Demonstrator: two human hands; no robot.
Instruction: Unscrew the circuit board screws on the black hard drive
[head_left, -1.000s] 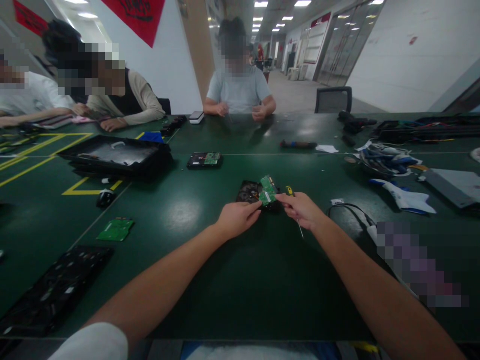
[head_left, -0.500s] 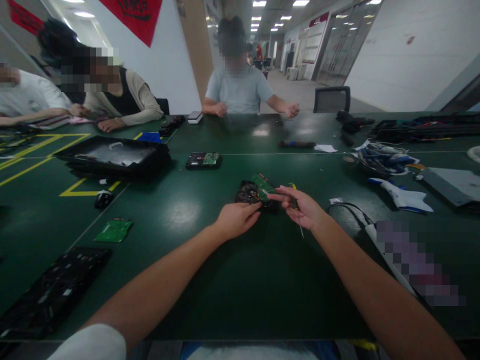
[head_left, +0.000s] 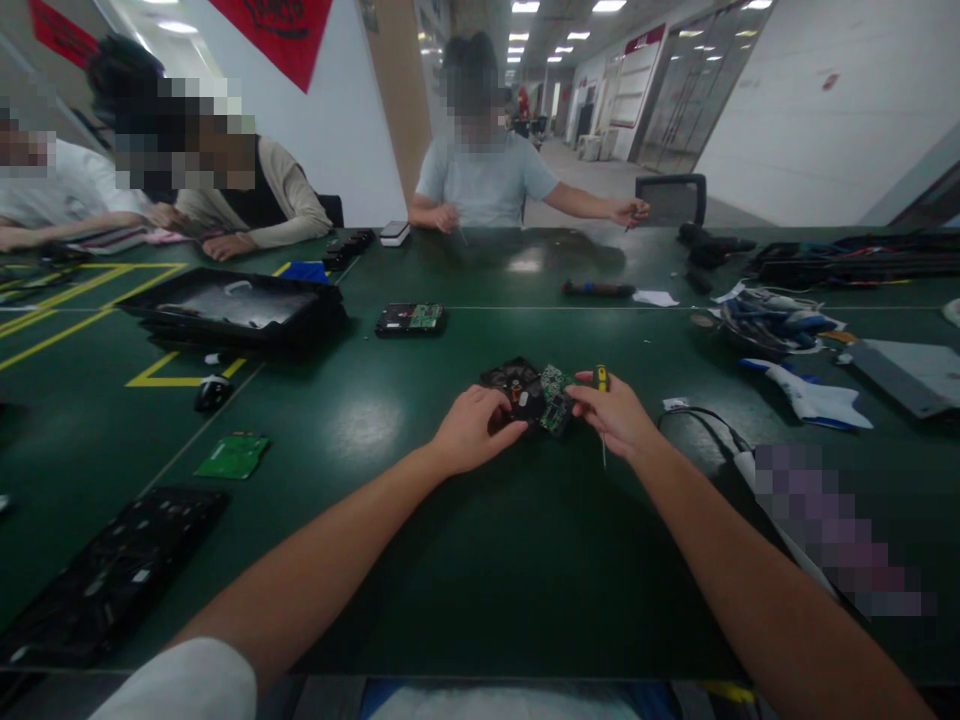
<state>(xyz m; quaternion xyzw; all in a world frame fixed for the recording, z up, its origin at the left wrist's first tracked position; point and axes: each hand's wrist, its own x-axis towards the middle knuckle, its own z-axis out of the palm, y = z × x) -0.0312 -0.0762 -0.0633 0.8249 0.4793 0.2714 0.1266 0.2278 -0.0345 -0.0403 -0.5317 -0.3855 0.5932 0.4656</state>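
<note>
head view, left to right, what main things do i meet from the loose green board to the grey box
Loose green board, black drive with green section, left hand, chip-covered board, right hand, white-and-blue glove-like piece, grey box

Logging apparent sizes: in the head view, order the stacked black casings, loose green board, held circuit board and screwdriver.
1. Black casings
2. Green board and held circuit board: too alike to rank
3. Screwdriver, partly hidden by right hand
</note>
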